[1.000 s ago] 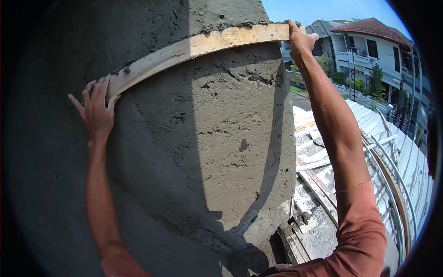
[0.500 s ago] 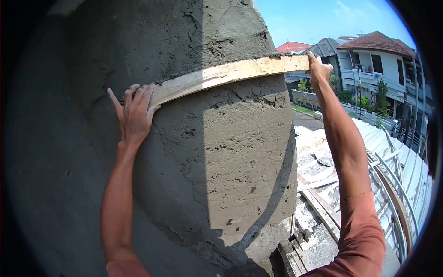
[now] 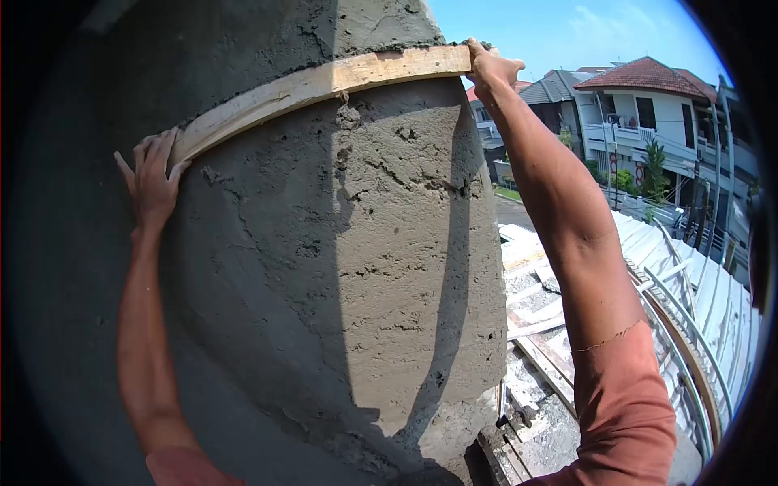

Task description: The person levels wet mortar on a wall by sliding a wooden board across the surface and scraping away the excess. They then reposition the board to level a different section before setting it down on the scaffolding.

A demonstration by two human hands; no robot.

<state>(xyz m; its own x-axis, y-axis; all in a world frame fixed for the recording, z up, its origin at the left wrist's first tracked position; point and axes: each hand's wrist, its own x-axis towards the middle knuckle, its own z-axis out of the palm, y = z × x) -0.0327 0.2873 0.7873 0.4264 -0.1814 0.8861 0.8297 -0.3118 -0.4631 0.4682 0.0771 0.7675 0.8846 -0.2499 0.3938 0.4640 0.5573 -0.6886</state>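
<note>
A long wooden straightedge (image 3: 324,87) lies across the wet grey mortar of the wall (image 3: 397,267), its right end higher than its left. My left hand (image 3: 152,174) grips the left end, thumb on the lower edge and fingers over the top. At the other end, by the wall's right edge, my right hand (image 3: 493,71) is closed round the wood. Mortar has piled along the board's upper edge, and a clump (image 3: 347,117) clings just beneath its middle. Below the board the plaster is rough, with pits and short cracks.
Down to the right are a mortar-spattered ledge with loose wooden strips (image 3: 545,364) and white corrugated roofing (image 3: 697,300). Curved pipes (image 3: 689,356) run alongside the roofing. Houses (image 3: 648,113) stand beyond. Sunlight and shadow split the wall.
Both hands and the straightedge have moved up and to the left in view. More rough mortar shows below the board, with a clump now hanging under it.
</note>
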